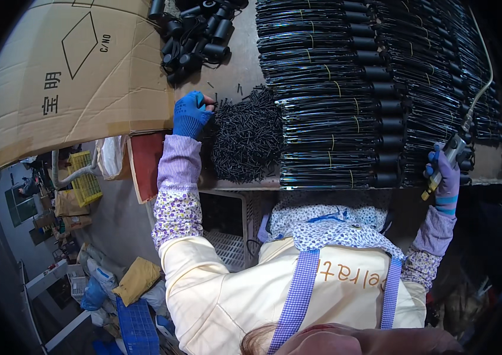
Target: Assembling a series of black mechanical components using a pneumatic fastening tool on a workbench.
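Note:
My left hand [193,113], in a blue glove with bare fingertips, is at the upper left edge of a heap of small black screws [245,145]. Its thumb and fingers are pinched together; whatever they hold is too small to make out. Out to the right, my right hand [445,171], in a purple and blue striped glove, is wrapped round a silver air screwdriver [453,149] with a brass-coloured end pointing down towards me. A thin hose [488,80] runs up from the tool. Beside it lie bundles of glossy black strands [328,142] with black cylinders [388,142], tied with yellowish bands.
Loose black cylindrical parts [200,44] are piled at the table's far left. A large cardboard box [103,77] stands left of my left hand. Under the table edge is a plastic crate [227,248]. Yellow [85,177] and blue crates [137,325] and bags are on the floor at left.

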Motion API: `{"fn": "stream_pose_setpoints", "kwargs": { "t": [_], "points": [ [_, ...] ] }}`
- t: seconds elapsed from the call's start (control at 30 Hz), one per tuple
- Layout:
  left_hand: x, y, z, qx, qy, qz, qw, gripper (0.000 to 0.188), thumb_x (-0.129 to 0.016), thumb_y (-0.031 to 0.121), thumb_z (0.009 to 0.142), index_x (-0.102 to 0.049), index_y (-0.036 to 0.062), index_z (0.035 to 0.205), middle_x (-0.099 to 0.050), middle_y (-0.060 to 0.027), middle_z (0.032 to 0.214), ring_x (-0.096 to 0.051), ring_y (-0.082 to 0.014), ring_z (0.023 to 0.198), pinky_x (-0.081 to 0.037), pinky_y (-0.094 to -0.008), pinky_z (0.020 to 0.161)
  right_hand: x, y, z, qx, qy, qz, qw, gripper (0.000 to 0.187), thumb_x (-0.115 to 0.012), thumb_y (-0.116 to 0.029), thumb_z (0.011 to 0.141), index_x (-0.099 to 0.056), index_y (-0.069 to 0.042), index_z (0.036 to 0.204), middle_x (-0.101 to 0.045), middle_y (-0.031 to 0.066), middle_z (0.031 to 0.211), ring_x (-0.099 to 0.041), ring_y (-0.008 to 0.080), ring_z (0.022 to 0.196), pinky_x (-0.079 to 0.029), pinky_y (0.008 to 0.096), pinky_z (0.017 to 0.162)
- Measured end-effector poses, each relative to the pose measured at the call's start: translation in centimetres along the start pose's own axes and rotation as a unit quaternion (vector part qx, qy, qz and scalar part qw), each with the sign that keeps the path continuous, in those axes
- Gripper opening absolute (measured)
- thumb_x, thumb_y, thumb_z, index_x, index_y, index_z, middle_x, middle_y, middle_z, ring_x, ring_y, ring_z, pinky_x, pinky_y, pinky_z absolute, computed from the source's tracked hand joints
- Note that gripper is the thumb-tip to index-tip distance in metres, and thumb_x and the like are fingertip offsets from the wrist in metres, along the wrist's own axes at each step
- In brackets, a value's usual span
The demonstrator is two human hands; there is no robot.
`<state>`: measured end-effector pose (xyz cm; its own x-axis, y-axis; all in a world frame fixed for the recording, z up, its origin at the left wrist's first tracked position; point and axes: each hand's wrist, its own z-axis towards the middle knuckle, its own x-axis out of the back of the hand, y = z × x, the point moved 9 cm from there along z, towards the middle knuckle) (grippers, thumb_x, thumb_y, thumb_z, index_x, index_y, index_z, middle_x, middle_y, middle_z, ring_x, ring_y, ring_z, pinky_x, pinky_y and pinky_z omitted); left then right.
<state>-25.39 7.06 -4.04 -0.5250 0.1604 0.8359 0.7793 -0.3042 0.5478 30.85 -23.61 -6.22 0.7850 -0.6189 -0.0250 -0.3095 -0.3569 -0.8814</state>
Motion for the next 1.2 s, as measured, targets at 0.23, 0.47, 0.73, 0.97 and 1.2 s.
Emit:
{"fn": "stream_pose_setpoints", "kwargs": {
  "t": [0.23,0.47,0.73,0.97,1.2],
  "points": [
    [0.4,-0.9,-0.1,0.023,0.033,0.058,0.998,0.013,-0.070,0.011,0.072,-0.069,0.0037,0.082,-0.065,-0.0074,0.075,-0.058,-0.0212,0.063,-0.048,-0.0303,0.063,-0.2,0.3,-0.1,-0.010,-0.003,0.009,1.000,0.032,-0.066,-0.020,0.088,-0.060,-0.005,0.116,-0.062,0.0033,0.089,-0.054,0.0097,0.061,-0.048,0.0214,0.054],
    [1.4,-0.5,-0.5,0.030,0.074,0.097,0.992,0.013,-0.069,0.014,0.071,-0.069,0.0037,0.079,-0.066,-0.0096,0.074,-0.059,-0.0244,0.063,-0.049,-0.0326,0.064,-0.9,-0.1,-0.7,0.009,-0.007,0.006,1.000,0.031,-0.066,-0.020,0.088,-0.061,-0.005,0.115,-0.063,0.0031,0.089,-0.055,0.0095,0.062,-0.047,0.0211,0.054],
    [2.6,-2.3,-2.0,0.046,0.086,0.144,0.985,0.014,-0.070,0.016,0.071,-0.069,0.0039,0.078,-0.066,-0.0081,0.073,-0.058,-0.0235,0.060,-0.049,-0.0324,0.062,-0.8,0.2,-1.0,0.007,-0.008,0.017,1.000,0.030,-0.065,-0.019,0.089,-0.061,-0.005,0.116,-0.063,0.0033,0.089,-0.055,0.0093,0.062,-0.047,0.0208,0.053],
    [3.1,-3.3,-2.3,0.072,0.089,0.074,0.991,0.015,-0.069,0.012,0.069,-0.067,0.0038,0.081,-0.065,-0.0091,0.074,-0.060,-0.0241,0.063,-0.049,-0.0334,0.064,-1.2,0.2,-1.3,0.007,-0.008,0.014,1.000,0.031,-0.065,-0.018,0.089,-0.060,-0.005,0.116,-0.062,0.0034,0.090,-0.055,0.0094,0.062,-0.047,0.0206,0.053],
    [2.7,-3.2,-2.4,0.022,0.095,0.054,0.994,0.020,-0.068,0.006,0.071,-0.069,0.0042,0.091,-0.067,-0.0070,0.078,-0.060,-0.0206,0.064,-0.049,-0.0290,0.064,-1.4,-0.1,-1.8,0.004,0.004,0.007,1.000,0.031,-0.065,-0.019,0.089,-0.060,-0.005,0.116,-0.061,0.0032,0.088,-0.054,0.0096,0.060,-0.047,0.0213,0.053]
  ]
}}
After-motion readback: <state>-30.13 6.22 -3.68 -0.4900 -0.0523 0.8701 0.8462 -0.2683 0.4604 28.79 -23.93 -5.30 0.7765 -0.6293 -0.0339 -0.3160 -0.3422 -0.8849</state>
